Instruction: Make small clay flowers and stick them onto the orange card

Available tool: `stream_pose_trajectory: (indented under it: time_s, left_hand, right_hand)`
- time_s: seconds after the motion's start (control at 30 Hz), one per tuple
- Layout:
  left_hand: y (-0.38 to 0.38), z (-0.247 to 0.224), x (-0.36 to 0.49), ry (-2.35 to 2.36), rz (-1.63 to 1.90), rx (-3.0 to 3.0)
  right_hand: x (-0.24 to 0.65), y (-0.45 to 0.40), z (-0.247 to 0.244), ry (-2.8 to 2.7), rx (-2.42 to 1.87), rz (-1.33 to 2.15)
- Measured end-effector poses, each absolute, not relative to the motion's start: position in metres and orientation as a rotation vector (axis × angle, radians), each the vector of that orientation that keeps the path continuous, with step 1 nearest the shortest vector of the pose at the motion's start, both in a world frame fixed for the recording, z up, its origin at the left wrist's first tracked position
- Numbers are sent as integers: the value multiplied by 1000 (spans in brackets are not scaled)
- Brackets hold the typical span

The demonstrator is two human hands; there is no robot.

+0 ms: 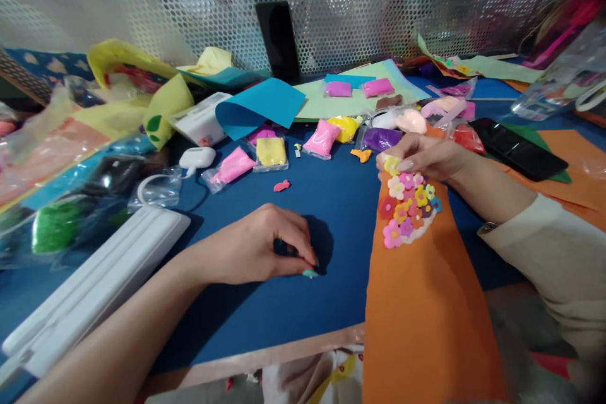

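Note:
Over the blue table [265, 309], my left hand [279, 246] is closed in a pinch, thumb against forefinger. A tiny teal-green bit [310, 273] shows at its fingertips; its kind is too small to tell. My right hand [421, 154] grips the top edge of a sheet of orange paper [426, 309], which hangs down past the table's near edge. Small clay flowers [407, 208] in pink, yellow, orange, red and blue are clustered near the top of the sheet, just below my right fingers. Beyond my left hand lies a small pink-red clay piece [282, 185].
Several clay packets, such as a pink one [322, 139] and a yellow one [271, 153], lie behind. A phone [278, 38] leans on the perforated screen [331, 6]; another phone [521, 148] lies right. A white bar-shaped device [99, 290] and plastic bags [57, 227] fill the left.

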State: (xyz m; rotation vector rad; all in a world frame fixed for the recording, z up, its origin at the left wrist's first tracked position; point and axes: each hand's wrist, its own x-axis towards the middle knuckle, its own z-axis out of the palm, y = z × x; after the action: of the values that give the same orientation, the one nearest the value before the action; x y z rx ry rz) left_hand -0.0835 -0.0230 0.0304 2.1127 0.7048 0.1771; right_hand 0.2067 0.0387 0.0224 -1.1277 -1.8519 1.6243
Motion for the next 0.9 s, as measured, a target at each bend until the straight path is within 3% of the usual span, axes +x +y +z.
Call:
stream_pose_trajectory:
  time_s: [0.2, 0.9]
  left_hand:
    - [-19, 32, -87, 793, 242, 2217]
    - [-17, 31, -87, 867, 170, 2106]
  right_hand:
    - [203, 42, 15, -1843, -1006, 1804]
    - [193, 39, 20, -1985, -1009, 1679]
